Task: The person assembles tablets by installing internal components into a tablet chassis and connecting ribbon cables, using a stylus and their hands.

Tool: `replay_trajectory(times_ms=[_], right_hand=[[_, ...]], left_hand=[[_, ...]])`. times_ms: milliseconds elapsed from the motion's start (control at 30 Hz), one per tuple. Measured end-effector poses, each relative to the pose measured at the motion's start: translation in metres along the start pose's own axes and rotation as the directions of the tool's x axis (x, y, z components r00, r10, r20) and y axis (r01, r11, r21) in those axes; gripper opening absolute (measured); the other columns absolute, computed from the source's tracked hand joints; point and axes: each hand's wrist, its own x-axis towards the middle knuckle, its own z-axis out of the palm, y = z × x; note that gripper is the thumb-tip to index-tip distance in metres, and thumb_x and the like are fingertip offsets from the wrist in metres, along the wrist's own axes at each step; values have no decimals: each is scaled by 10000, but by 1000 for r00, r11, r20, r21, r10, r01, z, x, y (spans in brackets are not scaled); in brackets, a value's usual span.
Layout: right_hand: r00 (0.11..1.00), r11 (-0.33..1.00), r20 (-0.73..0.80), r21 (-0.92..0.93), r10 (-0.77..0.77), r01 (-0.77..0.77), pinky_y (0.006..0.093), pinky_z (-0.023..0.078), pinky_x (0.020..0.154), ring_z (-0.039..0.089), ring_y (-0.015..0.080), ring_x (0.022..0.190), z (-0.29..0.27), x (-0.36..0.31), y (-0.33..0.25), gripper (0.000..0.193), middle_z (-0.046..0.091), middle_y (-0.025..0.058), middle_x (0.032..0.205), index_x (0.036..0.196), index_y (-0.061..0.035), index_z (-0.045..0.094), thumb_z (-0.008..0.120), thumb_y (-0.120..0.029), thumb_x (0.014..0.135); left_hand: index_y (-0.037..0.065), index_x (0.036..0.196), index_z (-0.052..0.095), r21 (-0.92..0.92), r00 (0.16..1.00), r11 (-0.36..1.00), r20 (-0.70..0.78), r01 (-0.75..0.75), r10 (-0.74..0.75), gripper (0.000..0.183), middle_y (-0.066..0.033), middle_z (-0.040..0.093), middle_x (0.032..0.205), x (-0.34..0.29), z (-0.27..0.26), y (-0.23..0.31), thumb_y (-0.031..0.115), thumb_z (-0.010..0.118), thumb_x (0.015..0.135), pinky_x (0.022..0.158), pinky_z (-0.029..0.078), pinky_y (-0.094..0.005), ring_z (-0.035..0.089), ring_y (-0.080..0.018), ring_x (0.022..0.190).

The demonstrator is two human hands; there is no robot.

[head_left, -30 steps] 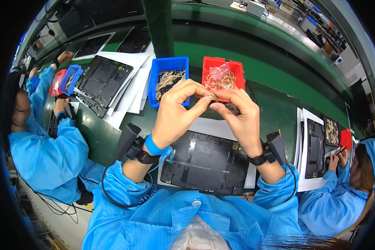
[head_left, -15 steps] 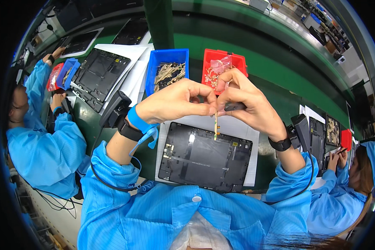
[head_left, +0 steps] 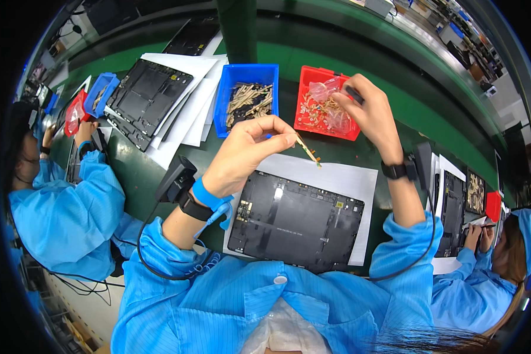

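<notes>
My left hand (head_left: 256,147) pinches one end of a narrow gold-and-tan flex cable (head_left: 308,151), which slants down to the right above a sheet of paper. Below it a black tablet back housing (head_left: 295,221) lies flat on that white paper (head_left: 360,177). At the right edge of a red bin (head_left: 355,137), my right hand (head_left: 371,112) is closed around a small dark tool (head_left: 354,94); its tip is hidden. Inside the bin are small light-coloured scraps and crumpled clear plastic (head_left: 336,121).
A blue bin (head_left: 219,109) of tan strips stands left of the red one. Further left, black housings (head_left: 147,97) lie stacked with white sheets. Co-workers in blue smocks sit on my left (head_left: 65,218) and right (head_left: 472,301). A wrist cord (head_left: 138,236) runs along my left sleeve.
My hands have parted. The right has moved up and right to the red bin with the dark tool; the left keeps the flex cable, now tilted instead of hanging straight down.
</notes>
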Motion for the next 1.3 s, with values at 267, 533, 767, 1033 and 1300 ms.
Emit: replay_trajectory(times_ms=[267,533,767,1033,1300], right_hand=[[965,949,-236,313,111,-33,377,500,704,627,253,772,-14,-35,-82,115,605,117,865,904,17,620,578,-89,913],[888,885,-108,88,-448,457,420,596,838,696,346,1005,12,-123,-103,311,685,210,1088,979,36,665,819,-52,722],[760,760,-92,-191,-644,621,444,567,931,692,329,1051,20,-121,-100,178,701,189,1103,931,9,660,752,-42,787],[718,712,-75,-239,-692,661,431,570,928,690,317,1054,21,-119,-98,169,703,169,1100,919,-9,662,749,-32,776],[883,890,-178,62,-435,451,413,555,933,688,334,1050,24,-121,-94,258,706,186,1082,1017,15,645,739,47,779]], left_hand=[[18,947,650,-189,998,982,-57,-16,6,109,-94,699,959,-29,4,-15,127,648,946,812,479,-265,638,-123,880],[-1,988,628,-364,999,931,-25,14,-25,131,-118,704,981,-47,20,-23,126,601,975,838,546,-304,672,-160,894],[7,996,615,-442,999,897,-22,16,-28,129,-103,692,981,-57,23,-22,133,588,986,871,550,-315,676,-165,919],[10,985,610,-472,997,880,-8,63,-75,142,-105,684,995,-60,23,-22,147,578,996,884,549,-326,676,-169,945],[17,1020,578,-213,981,974,-189,-77,36,110,-164,669,1052,-68,-5,-22,117,574,976,856,535,-335,670,-230,961]])
